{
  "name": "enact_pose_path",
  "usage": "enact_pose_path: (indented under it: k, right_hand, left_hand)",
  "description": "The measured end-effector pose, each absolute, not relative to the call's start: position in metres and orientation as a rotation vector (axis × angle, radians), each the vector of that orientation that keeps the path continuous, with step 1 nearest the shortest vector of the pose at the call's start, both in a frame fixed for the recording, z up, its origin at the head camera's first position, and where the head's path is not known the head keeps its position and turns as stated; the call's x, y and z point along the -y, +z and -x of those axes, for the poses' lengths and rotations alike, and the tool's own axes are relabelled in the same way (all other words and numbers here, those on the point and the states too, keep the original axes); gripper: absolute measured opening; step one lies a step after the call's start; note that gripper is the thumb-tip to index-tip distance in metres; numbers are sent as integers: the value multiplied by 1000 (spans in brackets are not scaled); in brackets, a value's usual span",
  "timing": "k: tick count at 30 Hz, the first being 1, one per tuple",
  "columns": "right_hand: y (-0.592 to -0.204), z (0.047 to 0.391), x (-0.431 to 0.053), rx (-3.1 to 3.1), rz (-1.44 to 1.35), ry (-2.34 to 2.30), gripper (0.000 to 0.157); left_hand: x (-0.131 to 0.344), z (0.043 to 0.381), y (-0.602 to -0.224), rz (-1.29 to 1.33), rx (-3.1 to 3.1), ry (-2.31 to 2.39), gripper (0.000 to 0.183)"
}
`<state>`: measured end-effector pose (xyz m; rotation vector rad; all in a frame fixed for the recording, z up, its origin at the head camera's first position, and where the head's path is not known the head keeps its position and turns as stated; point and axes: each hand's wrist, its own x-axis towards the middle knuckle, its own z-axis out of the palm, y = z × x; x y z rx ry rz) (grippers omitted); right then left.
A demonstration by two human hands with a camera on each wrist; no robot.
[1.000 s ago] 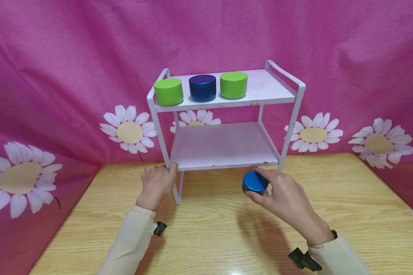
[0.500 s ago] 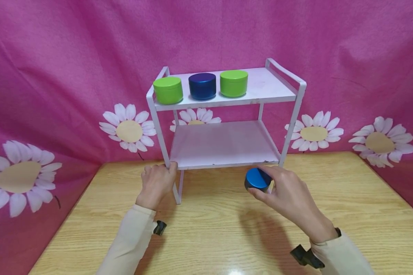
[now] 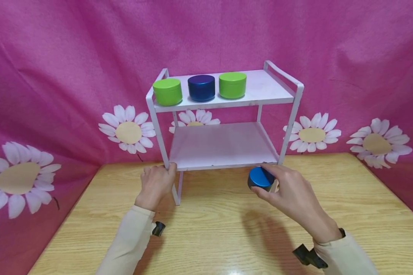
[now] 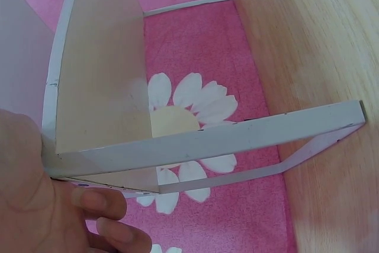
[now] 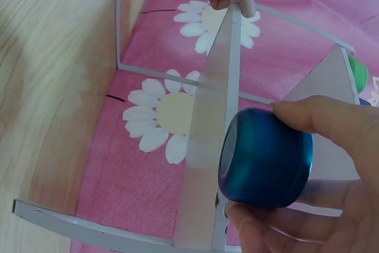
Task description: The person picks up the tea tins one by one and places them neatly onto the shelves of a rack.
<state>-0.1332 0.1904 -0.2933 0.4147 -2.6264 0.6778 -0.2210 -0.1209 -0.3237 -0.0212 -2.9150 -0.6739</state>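
A blue round tin with a flat lid is pinched between the thumb and fingers of my right hand. It is held up in front of the lower shelf's right front corner. In the right wrist view the tin shows its smooth side, with the thumb on one edge and fingers on the opposite one. My left hand grips the white two-tier rack at its left front post, level with the lower shelf. Seen from the left wrist, curled fingers lie just under that corner.
Along the upper shelf's front stand a green tin, a dark blue tin and another green tin. The rack stands on a wooden table before a pink daisy-print cloth.
My right hand has drifted slightly to the right with the blue tin. The left hand keeps its grip on the rack, which stays in place.
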Motion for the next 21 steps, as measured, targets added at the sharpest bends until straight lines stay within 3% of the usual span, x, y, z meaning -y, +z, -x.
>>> enact_pose_path:
  k: [21]
  right_hand:
    - [-279, 135, -195, 2582, -434, 620, 60]
  left_hand:
    - [122, 221, -325, 41, 2919, -710, 54]
